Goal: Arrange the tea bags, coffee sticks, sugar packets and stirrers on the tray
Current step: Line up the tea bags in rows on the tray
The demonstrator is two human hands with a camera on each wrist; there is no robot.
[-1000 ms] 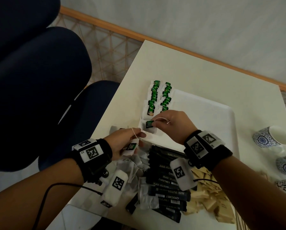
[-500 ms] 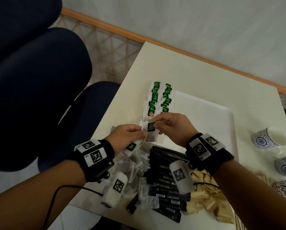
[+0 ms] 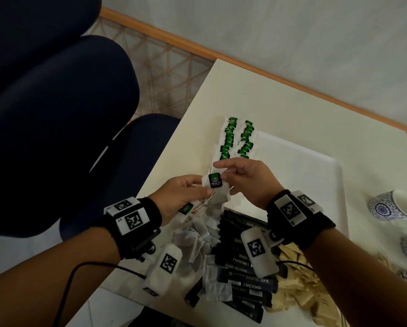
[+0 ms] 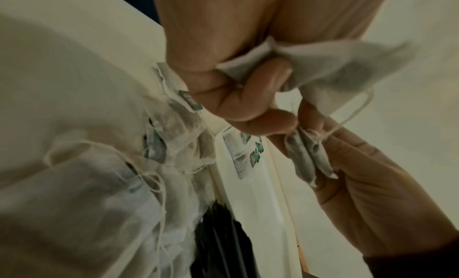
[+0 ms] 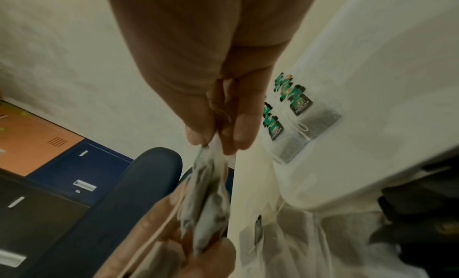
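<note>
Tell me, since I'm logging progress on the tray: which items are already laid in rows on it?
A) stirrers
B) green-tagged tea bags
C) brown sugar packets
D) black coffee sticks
B: only the green-tagged tea bags lie in two rows at the far left of the white tray; the coffee sticks and sugar packets sit heaped off it, nearer the person.

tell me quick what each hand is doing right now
Left hand: fingers curled, pinching the green tea bag at its lower left edge.
Right hand: pinching the same tea bag at its upper right edge.

Black wristbands (image 3: 148,223), white square-coded tags, thin black cable, seemingly bare forearms
</note>
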